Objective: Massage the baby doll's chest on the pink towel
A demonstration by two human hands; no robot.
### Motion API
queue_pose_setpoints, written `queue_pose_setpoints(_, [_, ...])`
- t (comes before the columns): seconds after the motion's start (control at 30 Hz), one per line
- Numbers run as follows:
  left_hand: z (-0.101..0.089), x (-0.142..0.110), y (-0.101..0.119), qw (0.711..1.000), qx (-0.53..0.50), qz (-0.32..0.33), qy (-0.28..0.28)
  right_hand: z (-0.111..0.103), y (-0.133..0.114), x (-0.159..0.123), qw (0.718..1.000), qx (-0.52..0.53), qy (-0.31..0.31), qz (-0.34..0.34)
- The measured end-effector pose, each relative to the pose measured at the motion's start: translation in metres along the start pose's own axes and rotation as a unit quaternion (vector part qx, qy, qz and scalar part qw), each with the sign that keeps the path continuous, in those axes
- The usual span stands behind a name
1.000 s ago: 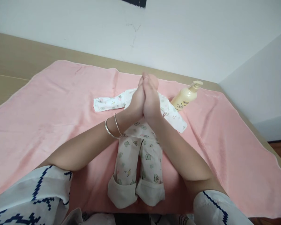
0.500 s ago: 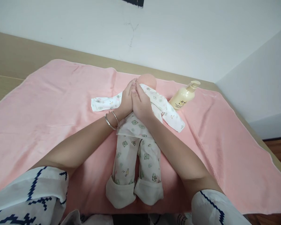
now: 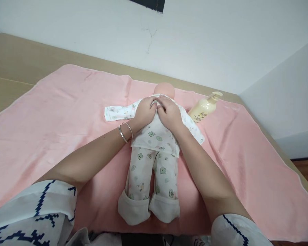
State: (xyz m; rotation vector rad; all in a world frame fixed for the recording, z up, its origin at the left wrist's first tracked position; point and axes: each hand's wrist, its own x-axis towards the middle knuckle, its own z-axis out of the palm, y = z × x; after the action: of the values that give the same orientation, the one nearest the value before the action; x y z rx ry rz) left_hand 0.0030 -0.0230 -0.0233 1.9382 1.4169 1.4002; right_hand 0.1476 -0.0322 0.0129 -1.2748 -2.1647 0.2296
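"Right under our fingers (image 3: 166,101), what are we touching?"

"The doll (image 3: 155,133). Our left hand (image 3: 145,112) and right hand (image 3: 171,114) lie side by side on the upper part of its patterned top (image 3: 146,135), fingertips close together in the middle."

"Are we gripping it?"

"Not that we can see. On both hands our fingers are loosely bent and laid over the cloth, closed around nothing visible; our palms are hidden from us."

"And just beyond the fingertips?"

"The doll's round head (image 3: 164,90). Out to the left of our left fingers runs one sleeve (image 3: 118,113); to the right of our right fingers, the other slants down toward us."

"What's nearer to us than the fingers?"

"The doll's trousers (image 3: 141,167), legs side by side, with turned-up cuffs (image 3: 135,207). We also see two bangles (image 3: 122,134) behind the left fingers, at the wrist."

"Farther right of the right fingers?"

"A pale yellow pump bottle (image 3: 202,110), tilted, near the doll's sleeve. Everything rests on the pink blanket (image 3: 66,102), spread all around our fingers over the desk (image 3: 66,56)."
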Motion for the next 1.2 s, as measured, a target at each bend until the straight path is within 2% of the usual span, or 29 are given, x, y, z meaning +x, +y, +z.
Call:
queue_pose_setpoints(0.1, [0.002,0.003,-0.001,0.998,0.059,-0.007,-0.024,-0.006,0.004,-0.004,0.997,-0.043,-0.032,0.058])
queue_pose_setpoints(0.23, [0.0,0.003,0.0,0.996,0.084,0.003,-0.042,-0.004,-0.021,-0.024,0.981,-0.117,-0.038,0.149])
queue_pose_setpoints(0.3, [-0.001,0.003,-0.001,0.995,0.086,-0.008,-0.042,0.001,-0.039,-0.035,0.979,-0.144,-0.029,0.14])
queue_pose_setpoints(0.4, [-0.003,0.003,-0.004,0.995,0.086,-0.011,-0.053,0.007,-0.055,-0.041,0.986,-0.148,-0.032,0.075])
queue_pose_setpoints(0.47, [-0.003,0.004,-0.006,0.994,0.091,-0.002,-0.056,0.005,-0.05,-0.036,0.989,-0.125,-0.052,0.051])
queue_pose_setpoints(0.57, [-0.003,0.004,-0.006,0.993,0.104,-0.003,-0.051,-0.006,-0.023,-0.02,0.995,-0.065,-0.065,0.042])
queue_pose_setpoints(0.7, [-0.004,0.003,-0.001,0.993,0.102,-0.017,-0.05,-0.018,0.01,-0.008,0.997,-0.018,-0.024,0.067])
queue_pose_setpoints(0.77, [-0.004,0.003,0.001,0.994,0.098,-0.021,-0.054,-0.017,0.007,-0.011,0.991,-0.049,-0.025,0.122])
queue_pose_setpoints(0.87, [-0.004,0.002,0.001,0.994,0.097,-0.019,-0.049,-0.008,-0.02,-0.024,0.972,-0.106,-0.051,0.202])
queue_pose_setpoints(0.97, [-0.004,0.004,-0.002,0.992,0.112,-0.014,-0.047,0.001,-0.047,-0.035,0.979,-0.134,-0.046,0.144])
queue_pose_setpoints(1.03, [-0.004,0.005,-0.004,0.99,0.129,-0.013,-0.054,0.002,-0.049,-0.036,0.985,-0.134,-0.051,0.1])
queue_pose_setpoints(1.13, [-0.004,0.006,0.0,0.985,0.156,-0.015,-0.071,-0.003,-0.027,-0.025,0.993,-0.076,-0.061,0.072])
queue_pose_setpoints(1.2, [-0.003,0.002,0.008,0.982,0.171,-0.017,-0.076,-0.008,-0.005,-0.017,0.996,-0.03,-0.041,0.077])
